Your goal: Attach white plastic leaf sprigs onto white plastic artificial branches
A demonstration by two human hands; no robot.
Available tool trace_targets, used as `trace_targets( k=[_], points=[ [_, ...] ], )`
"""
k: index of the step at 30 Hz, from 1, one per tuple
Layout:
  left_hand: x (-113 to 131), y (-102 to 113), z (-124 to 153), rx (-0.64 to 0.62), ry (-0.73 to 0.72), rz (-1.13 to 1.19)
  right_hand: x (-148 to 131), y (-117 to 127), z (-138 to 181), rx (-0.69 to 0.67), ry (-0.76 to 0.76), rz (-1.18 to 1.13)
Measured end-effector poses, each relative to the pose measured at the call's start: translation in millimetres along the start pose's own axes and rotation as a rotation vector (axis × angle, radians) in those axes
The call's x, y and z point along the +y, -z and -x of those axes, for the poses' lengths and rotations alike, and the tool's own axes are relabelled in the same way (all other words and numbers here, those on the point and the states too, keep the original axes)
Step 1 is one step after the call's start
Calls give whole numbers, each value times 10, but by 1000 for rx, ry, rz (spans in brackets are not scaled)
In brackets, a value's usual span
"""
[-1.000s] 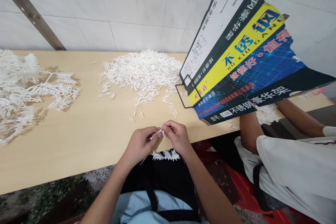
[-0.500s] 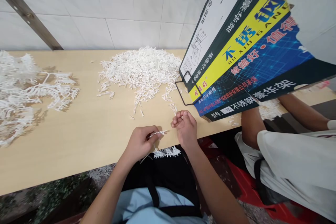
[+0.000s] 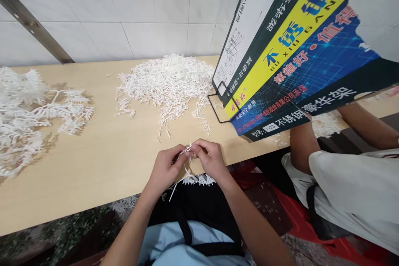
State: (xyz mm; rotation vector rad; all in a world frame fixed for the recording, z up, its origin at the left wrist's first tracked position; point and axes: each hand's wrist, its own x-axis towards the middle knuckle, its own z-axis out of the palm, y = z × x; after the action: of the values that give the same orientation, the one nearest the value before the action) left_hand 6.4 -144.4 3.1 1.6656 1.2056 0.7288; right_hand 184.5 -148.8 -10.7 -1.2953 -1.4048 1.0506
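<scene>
My left hand (image 3: pixel 166 167) is closed around a thin white plastic sprig (image 3: pixel 186 152) with small comb-like teeth, held just above the near edge of the wooden table (image 3: pixel 93 149). My right hand (image 3: pixel 209 158) pinches the tip of the same sprig, fingertips meeting those of the left hand. More of the white toothed piece (image 3: pixel 199 180) hangs below my hands over my dark lap. A heap of small loose white pieces (image 3: pixel 170 83) lies on the table beyond my hands.
A pile of larger white branching plastic frames (image 3: pixel 28 112) lies at the table's left. A tilted printed cardboard box (image 3: pixel 289 50) leans on a black wire stand (image 3: pixel 216 106) at the right. Another person's arms and light clothing (image 3: pixel 349 183) are beyond it. A tiled wall backs the table.
My right hand, which had moved away to the right toward the table half a second ago, has come back and pinches the sprig again. My left hand has kept its hold.
</scene>
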Motion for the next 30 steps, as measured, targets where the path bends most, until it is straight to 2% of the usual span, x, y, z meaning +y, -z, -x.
trace_targets(
  k=[5, 13, 17, 19, 21, 23, 25, 28, 30],
  points=[
    [17, -8, -45, -41, -28, 7, 63, 10, 32, 113, -10, -82],
    [22, -56, -83, -57, -38, 38, 108, 3, 12, 199, -49, -310],
    [-14, -39, -35, -22, -12, 0, 155, 65, -105, 425, -69, -618],
    [-24, -22, -10, 6, 11, 14, 158, 78, -159, 490, -69, -609],
    [-22, -16, -10, 65, 13, 64, 131, 65, -179, 408, -34, -399],
    [-20, -25, -32, 143, -23, 118, 82, 42, -168, 263, 45, -191],
    [-27, -43, -60, 201, -57, 157, 30, 25, -144, 129, 116, -76],
    [-53, -62, -74, 216, 1, 200, -6, 9, -114, -3, 119, 43],
    [-65, -64, -63, 205, 49, 213, 5, -1, -107, -22, 107, 114]
  ],
)
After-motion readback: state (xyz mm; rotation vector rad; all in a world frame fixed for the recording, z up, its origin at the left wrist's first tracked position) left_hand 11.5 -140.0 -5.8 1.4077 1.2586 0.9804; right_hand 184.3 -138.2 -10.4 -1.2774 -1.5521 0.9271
